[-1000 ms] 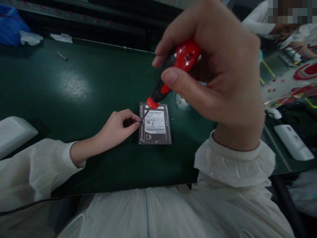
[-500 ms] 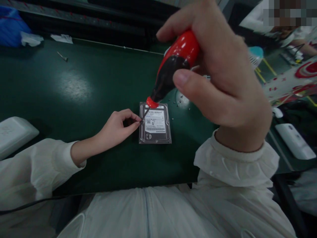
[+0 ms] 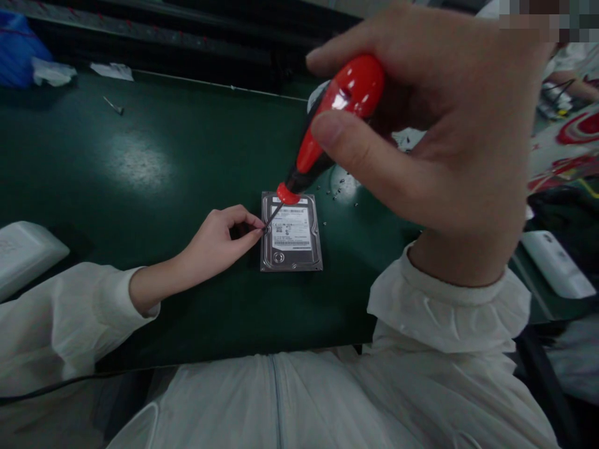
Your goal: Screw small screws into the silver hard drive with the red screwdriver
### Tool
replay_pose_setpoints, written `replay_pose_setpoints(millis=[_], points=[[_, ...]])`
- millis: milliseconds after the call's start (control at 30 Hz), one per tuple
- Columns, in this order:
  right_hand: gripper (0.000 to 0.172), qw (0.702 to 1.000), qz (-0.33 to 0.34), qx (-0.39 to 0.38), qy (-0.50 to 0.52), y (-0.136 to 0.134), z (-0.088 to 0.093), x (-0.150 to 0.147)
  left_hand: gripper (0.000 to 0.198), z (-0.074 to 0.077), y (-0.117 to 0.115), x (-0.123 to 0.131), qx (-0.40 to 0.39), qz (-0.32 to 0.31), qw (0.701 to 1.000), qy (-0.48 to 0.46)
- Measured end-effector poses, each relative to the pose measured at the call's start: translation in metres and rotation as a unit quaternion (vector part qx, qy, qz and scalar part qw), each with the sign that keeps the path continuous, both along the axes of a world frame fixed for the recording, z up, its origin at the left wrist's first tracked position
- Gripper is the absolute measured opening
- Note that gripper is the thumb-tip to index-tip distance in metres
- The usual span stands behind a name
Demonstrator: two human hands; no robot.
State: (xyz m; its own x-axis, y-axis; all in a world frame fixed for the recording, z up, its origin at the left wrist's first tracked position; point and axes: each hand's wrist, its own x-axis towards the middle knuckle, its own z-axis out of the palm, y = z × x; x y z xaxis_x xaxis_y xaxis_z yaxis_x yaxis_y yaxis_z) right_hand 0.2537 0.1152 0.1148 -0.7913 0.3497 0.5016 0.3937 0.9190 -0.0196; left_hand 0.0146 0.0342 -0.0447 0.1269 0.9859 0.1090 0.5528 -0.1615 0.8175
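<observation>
Hard drive (image 3: 291, 237) lies toward the bench (image 3: 196, 149)'s front edge, long axis front-to-back, just right of the nearer left hand (image 3: 219, 236), fingers pinched together at its left edge, while right hand (image 3: 449, 137) fingers clasp a screwdriver (image 3: 309, 146).

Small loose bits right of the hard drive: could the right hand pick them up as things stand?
Probably not: the right hand grips the screwdriver, its tip at the left edge of the hard drive. The visible bits lie uncovered on the table.
</observation>
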Motion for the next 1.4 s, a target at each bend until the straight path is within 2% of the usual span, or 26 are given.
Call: replay_pose_setpoints(millis=[333,467,567,700,767,833,967,1067,1200,1300,1400], points=[[0.058,0.999,-0.015,0.046,0.009,0.004,-0.002,-0.005,0.024,0.000,-0.001,0.000,-0.002,0.007,1.000,0.009],[0.060,1.000,-0.008,0.001,-0.001,0.001,0.000,-0.004,0.022,0.001,0.000,0.001,0.006,0.002,1.000,0.003],[0.053,1.000,-0.001,-0.003,-0.025,0.004,0.002,0.000,0.020,0.001,0.000,0.000,0.005,0.001,1.000,0.001],[0.040,1.000,0.008,0.014,-0.003,0.010,-0.002,0.004,0.020,0.001,0.000,0.000,-0.002,0.002,1.000,0.000],[0.044,1.000,-0.017,0.017,0.014,0.009,-0.004,0.003,0.021,0.001,0.000,0.000,-0.002,0.002,1.000,0.002],[0.057,0.998,-0.044,0.023,0.025,0.008,-0.006,-0.001,0.022,0.000,0.000,0.000,-0.001,0.001,1.000,0.002],[0.067,0.994,-0.078,0.073,0.030,0.006,-0.009,-0.011,0.020,-0.001,0.000,0.000,0.004,-0.001,1.000,-0.003],[0.068,0.994,-0.065,0.081,0.045,0.004,-0.011,-0.014,0.018,-0.001,0.000,0.000,0.010,-0.003,1.000,-0.005],[0.066,0.998,-0.049,0.020,0.034,-0.001,-0.011,-0.011,0.018,0.000,0.000,0.000,0.004,-0.003,1.000,-0.004],[0.066,1.000,0.009,-0.018,0.006,0.001,-0.008,-0.008,0.018,-0.001,0.000,0.000,0.001,-0.002,1.000,-0.007],[0.056,0.999,0.036,-0.006,0.003,0.005,-0.006,-0.008,0.018,-0.002,0.000,-0.001,0.007,-0.005,1.000,-0.009]])
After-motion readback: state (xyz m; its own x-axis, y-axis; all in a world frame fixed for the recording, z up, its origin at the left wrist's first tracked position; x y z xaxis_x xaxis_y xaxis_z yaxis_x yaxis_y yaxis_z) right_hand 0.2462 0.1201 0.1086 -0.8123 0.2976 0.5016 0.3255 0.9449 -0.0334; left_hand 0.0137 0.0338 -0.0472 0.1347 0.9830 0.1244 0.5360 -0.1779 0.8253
